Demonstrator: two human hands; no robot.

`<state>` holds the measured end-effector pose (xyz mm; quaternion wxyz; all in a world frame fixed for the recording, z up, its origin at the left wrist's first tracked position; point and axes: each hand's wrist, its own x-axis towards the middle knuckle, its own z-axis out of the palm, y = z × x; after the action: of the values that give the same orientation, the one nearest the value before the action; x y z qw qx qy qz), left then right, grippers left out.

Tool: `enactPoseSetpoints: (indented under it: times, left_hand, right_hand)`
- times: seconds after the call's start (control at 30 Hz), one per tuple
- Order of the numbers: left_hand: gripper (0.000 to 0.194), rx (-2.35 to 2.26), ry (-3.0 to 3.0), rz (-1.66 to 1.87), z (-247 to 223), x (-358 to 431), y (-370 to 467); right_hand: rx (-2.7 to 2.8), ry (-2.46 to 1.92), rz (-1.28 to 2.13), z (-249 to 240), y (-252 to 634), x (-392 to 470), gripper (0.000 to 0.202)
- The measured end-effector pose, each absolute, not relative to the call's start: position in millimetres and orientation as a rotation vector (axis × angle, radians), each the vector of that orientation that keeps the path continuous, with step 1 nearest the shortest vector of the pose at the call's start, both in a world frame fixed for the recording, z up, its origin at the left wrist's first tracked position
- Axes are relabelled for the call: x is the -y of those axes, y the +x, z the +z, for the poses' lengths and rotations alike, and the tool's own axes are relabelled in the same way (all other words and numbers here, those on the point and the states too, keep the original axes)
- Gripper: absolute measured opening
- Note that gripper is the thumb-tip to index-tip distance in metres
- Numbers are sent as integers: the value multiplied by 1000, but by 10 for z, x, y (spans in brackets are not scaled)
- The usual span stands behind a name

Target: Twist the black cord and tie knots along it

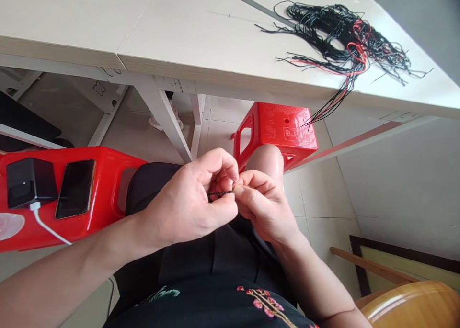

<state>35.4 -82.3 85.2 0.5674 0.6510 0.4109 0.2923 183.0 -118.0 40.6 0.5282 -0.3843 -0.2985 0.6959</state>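
Above my lap, a short black braided cord (221, 193) runs between my two hands. My left hand (196, 196) curls around its left part, fingers bent and closed. With thumb and forefinger, my right hand (262, 201) pinches the cord's right end. The fingertips of both hands nearly touch, and the rest of the cord is hidden inside the left hand. On the table ahead lies a tangled bundle of black cords (323, 26) with a few red strands (357, 50) among them; some ends hang over the front edge.
A pale table (179, 36) spans the view ahead. One red stool (283, 127) stands under it; another red stool (104, 175) at left bears a black box-shaped device (34, 179) with a white cable (50, 227) and a phone (76, 189). A wooden chair (413, 304) is at lower right.
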Motion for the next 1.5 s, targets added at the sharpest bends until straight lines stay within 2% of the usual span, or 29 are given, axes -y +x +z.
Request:
enactPoseSetpoints:
  times: [0.3, 0.57, 0.73, 0.9, 1.13, 1.3, 1.5]
  left_hand:
    - [25, -826, 1341, 691, 946, 871, 359]
    - [19, -834, 1263, 681, 883, 782, 325]
    - [7, -1010, 1177, 694, 850, 750, 275]
    - [9, -1086, 1201, 667, 878, 755, 280]
    - [9, -1082, 1280, 634, 898, 764, 294]
    - [10, -1096, 1301, 610, 868, 771, 309]
    - [14, -1102, 1305, 648, 808, 735, 348]
  right_hand:
    - [548, -831, 1825, 668, 1860, 1262, 13]
    - [412, -811, 1912, 527, 1867, 1214, 19]
    - [592, -905, 1747, 476, 1852, 1190, 15]
    - [841, -1006, 1460, 442, 1818, 1210, 9]
    - [965, -1138, 1313, 491, 1803, 1200, 5]
    - [979, -1225, 1282, 502, 1786, 1198, 6]
    - [869, -1201, 1414, 418, 1772, 1143, 11]
